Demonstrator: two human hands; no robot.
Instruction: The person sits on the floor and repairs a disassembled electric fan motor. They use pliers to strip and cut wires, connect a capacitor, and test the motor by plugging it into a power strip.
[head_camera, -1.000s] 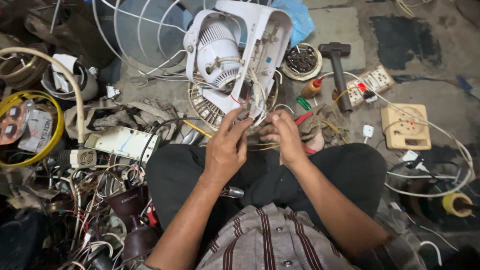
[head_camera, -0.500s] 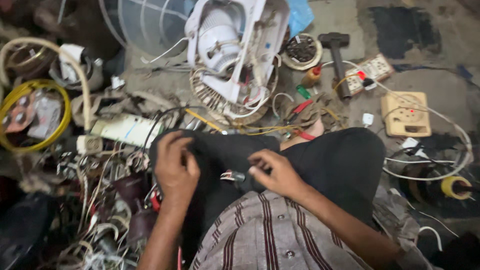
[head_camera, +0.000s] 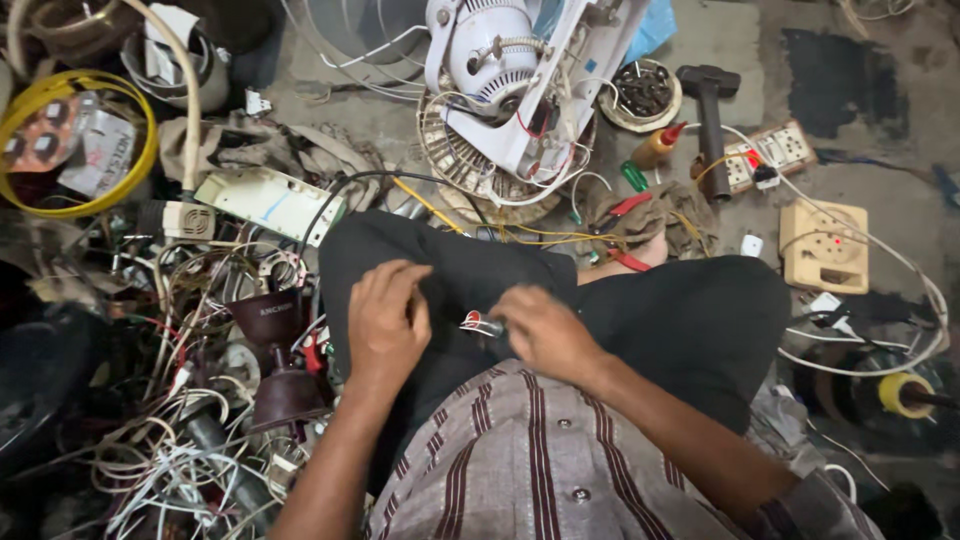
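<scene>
I sit cross-legged on the floor in black trousers (head_camera: 690, 320) and a striped shirt. My left hand (head_camera: 385, 325) rests on my left thigh with its fingers bent and apart, holding nothing. My right hand (head_camera: 545, 335) lies in my lap, closed around a small tool (head_camera: 481, 323) whose red-and-white end sticks out toward the left hand. The two hands are a short gap apart. Just beyond my knees stands a dismantled white fan (head_camera: 500, 80) with loose wires hanging from it.
A hammer (head_camera: 710, 110), a tin of screws (head_camera: 643, 92), an orange bottle (head_camera: 660, 145), a power strip (head_camera: 770, 155) and a beige socket box (head_camera: 825, 245) lie at the right. A tangle of wires (head_camera: 180, 440) and a yellow hose ring (head_camera: 80, 140) fill the left.
Both hands came back from the fan's wires to my lap. The right hand took hold of the small tool that lay on my lap; the left settled on my thigh.
</scene>
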